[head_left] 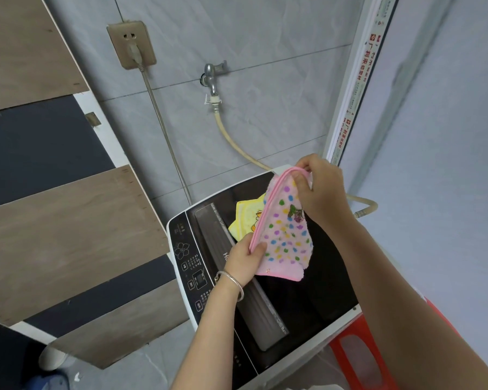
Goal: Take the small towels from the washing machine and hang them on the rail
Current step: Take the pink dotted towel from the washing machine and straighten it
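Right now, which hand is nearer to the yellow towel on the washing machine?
Left. The left hand grips the pink towel right beside the yellow towel's lower edge. The right hand pinches the pink towel's top corner, above and farther right.

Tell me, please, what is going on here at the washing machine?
A person holds a pink dotted towel stretched between both hands above the washing machine: the left hand pinches its lower edge, the right hand its top corner. A yellow towel lies on the machine behind it. No rail is in view.
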Demonstrator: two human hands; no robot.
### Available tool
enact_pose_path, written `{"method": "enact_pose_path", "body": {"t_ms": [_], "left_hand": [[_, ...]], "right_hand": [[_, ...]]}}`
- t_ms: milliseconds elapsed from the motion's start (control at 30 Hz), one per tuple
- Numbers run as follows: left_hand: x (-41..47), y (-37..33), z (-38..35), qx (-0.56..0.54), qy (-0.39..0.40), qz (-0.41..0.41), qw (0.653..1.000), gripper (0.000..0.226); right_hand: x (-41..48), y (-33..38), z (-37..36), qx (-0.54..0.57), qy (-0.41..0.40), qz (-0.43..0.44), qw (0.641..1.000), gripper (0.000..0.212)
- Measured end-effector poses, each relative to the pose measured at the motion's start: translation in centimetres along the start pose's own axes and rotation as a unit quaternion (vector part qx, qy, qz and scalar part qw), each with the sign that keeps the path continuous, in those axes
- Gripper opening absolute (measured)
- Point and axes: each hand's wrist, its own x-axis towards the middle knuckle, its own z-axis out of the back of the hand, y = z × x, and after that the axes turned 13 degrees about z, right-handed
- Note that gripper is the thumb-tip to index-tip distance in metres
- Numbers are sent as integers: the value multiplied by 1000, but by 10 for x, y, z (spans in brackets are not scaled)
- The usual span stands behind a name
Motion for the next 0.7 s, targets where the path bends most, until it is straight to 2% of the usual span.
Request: {"method": "enact_pose_path", "body": {"t_ms": [133,300,533,700], "left_hand": [[2,13,0,-34,1,7,999,16],[4,8,6,-147,-74,-19,986,18],[15,-1,20,-253,-191,-13,948,25],[15,-7,29,-250,-219,-24,943,7]], "right_hand": [[4,-2,10,-21,-72,-34,997,11],[6,-7,16,23,-101,-84,991,7],[0,-12,17,35,-67,-122,990,9],[-9,-18,10,60,-51,-168,983,10]]}}
